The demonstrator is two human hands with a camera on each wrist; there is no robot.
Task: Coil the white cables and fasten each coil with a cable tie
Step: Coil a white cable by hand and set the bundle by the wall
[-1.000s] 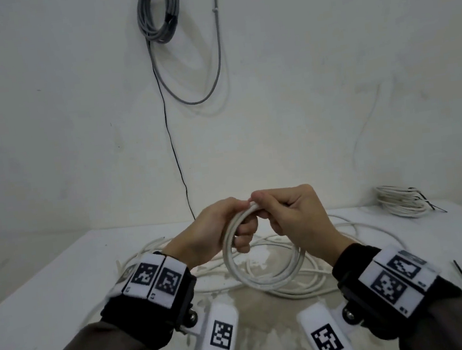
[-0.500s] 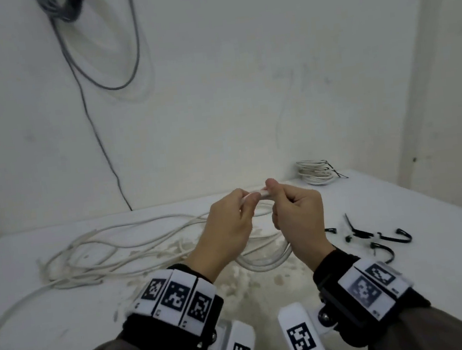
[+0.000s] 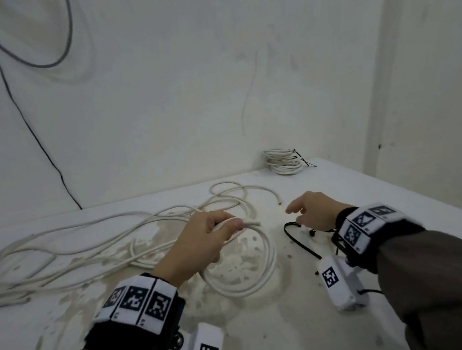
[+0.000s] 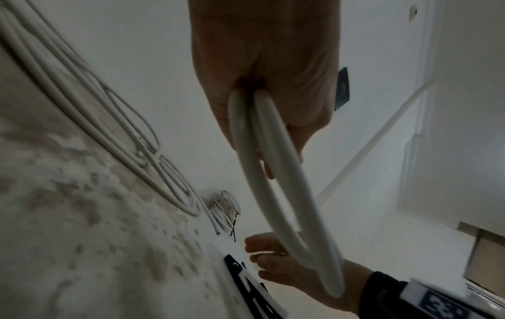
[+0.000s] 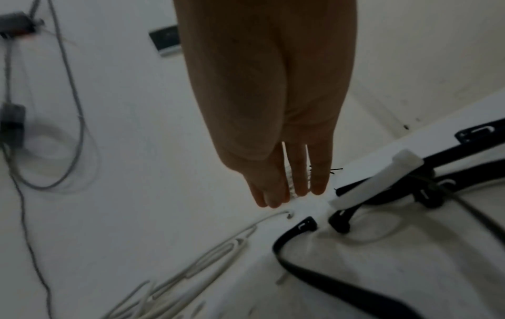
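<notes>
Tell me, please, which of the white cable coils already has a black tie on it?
The small finished white cable coil at the table's far right corner: black tie tails stick out. The coil in the left hand has none.

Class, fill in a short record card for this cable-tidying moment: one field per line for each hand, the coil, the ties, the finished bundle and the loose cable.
Left hand: grips the white coil at its top, cable end sticking out past the thumb
Right hand: holds nothing, fingers extended over the black cable ties
Coil: not yet tied
Finished bundle: far corner of table, already tied
Loose white cable: spread on table, left
</notes>
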